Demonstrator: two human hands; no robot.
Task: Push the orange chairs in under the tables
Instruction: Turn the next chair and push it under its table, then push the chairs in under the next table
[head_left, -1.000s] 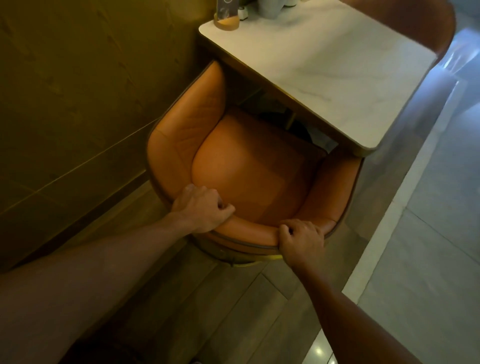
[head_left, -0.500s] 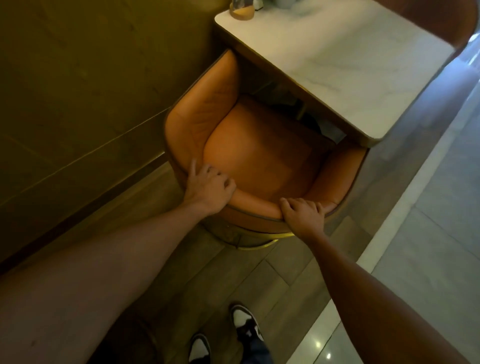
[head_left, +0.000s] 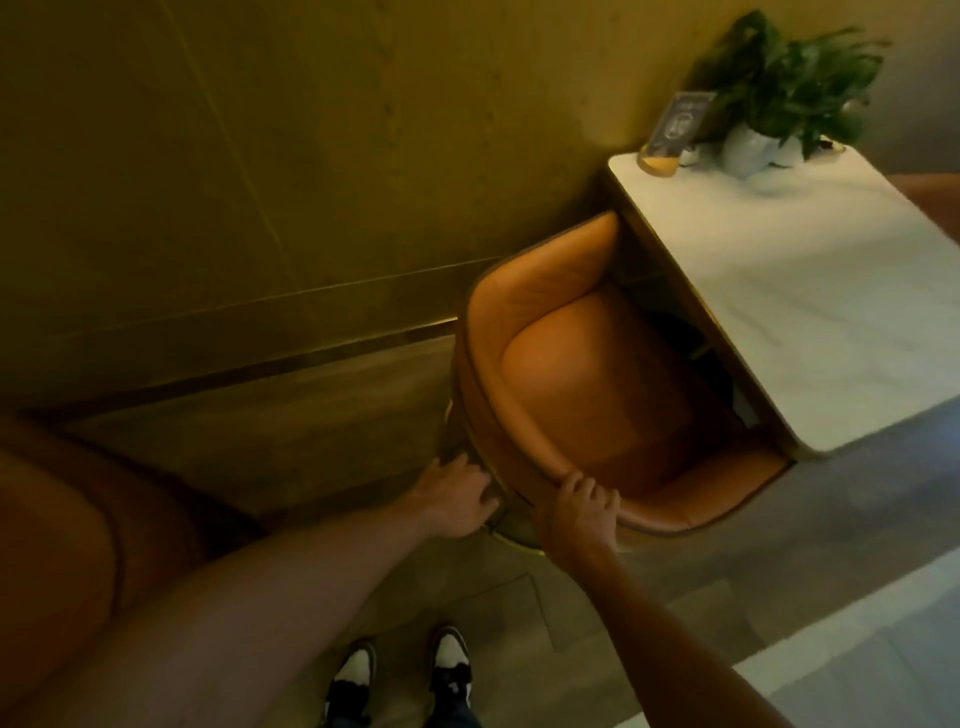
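Chair (head_left: 597, 374) backrest under right grip (head_left: 584, 512)

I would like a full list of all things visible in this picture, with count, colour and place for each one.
orange chair: 1, orange leather, front edge of the seat tucked under the table, beside the wall
table: 1, white marble-look top, upper right
potted plant: 1, green leaves in a white pot, far end of the table
sign card: 1, dark, standing in a round holder by the plant
second orange seat: 1, only partly seen, left edge
wall: 1, yellowish, upper left
floor: wood planks near the wall, pale tiles lower right
shoes: 2, black and white, bottom centre
left hand: 1, low behind the chair back
right hand: 1, fingers hooked over the chair's back rim
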